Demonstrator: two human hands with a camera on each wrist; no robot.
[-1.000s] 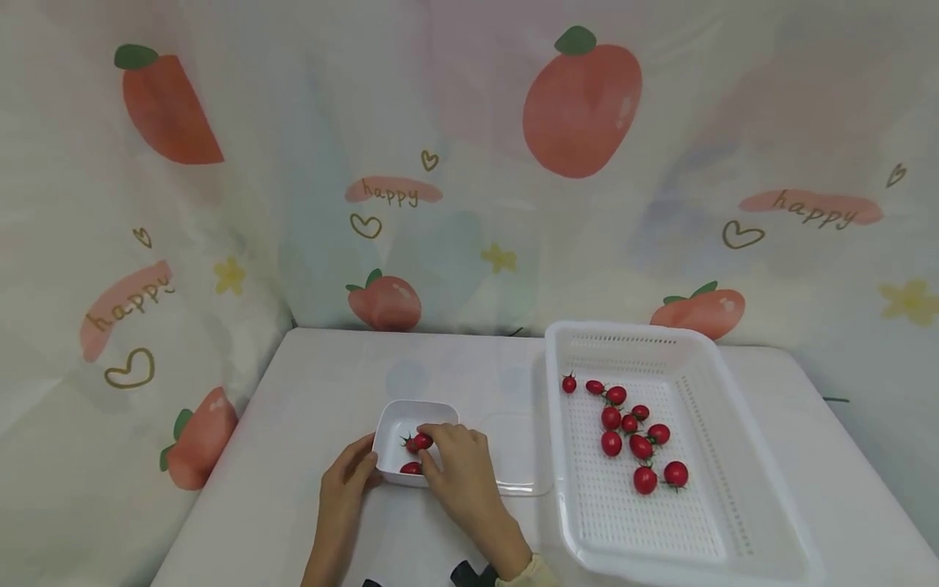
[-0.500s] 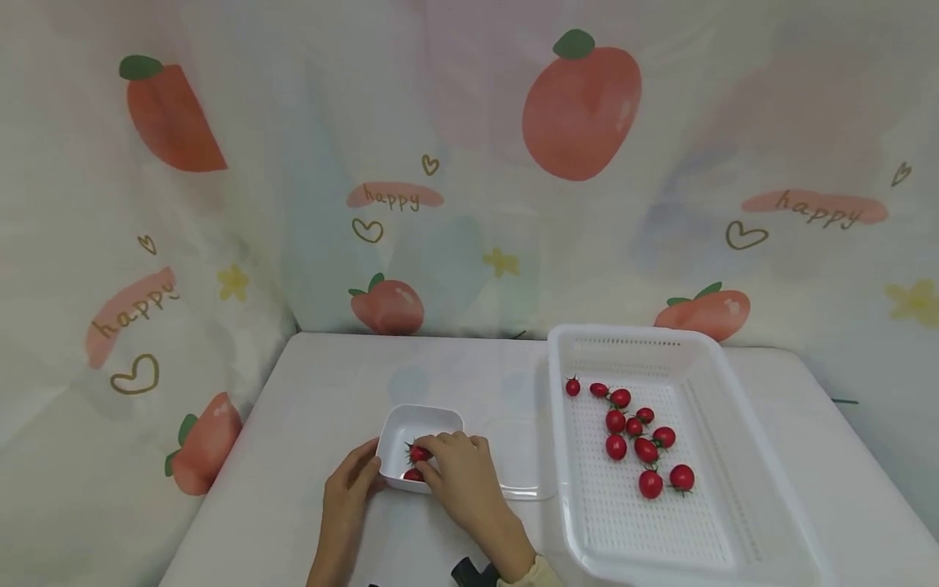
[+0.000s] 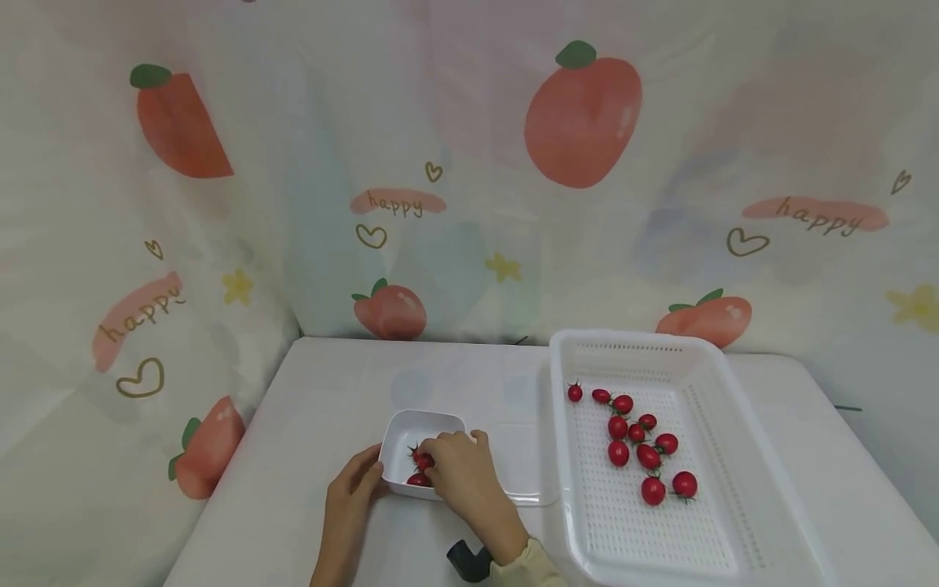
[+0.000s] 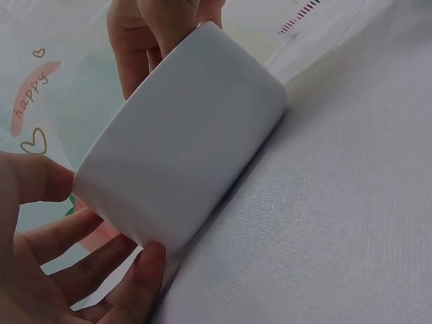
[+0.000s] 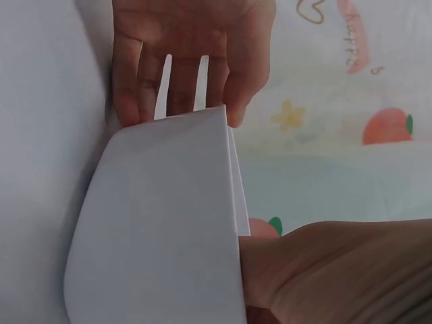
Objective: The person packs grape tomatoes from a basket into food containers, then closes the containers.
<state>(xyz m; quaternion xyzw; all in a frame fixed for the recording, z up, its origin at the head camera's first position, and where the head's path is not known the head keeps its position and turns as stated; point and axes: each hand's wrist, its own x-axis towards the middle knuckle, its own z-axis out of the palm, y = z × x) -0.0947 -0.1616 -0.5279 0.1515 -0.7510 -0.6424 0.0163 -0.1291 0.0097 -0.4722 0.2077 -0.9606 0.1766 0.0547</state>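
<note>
A small white box stands on the white table, with a few cherry tomatoes near its front wall. My left hand lies along the box's left end. In the left wrist view its spread fingers touch the outer wall from outside. From the right, my right hand reaches over the rim into the box, its fingertips down at a red cherry tomato with a green stem. The thumb tip is hidden. In the right wrist view the box wall hides the right fingers.
To the right stands a large white perforated basket, several cherry tomatoes scattered on its floor. A clear flat lid lies between box and basket. Behind the table hangs a printed cloth. Something black sits by the right wrist.
My right hand has lowered the cherry tomato farther into the box, beside the others. The left hand stays at the box's left end. The whole head view has shifted slightly.
</note>
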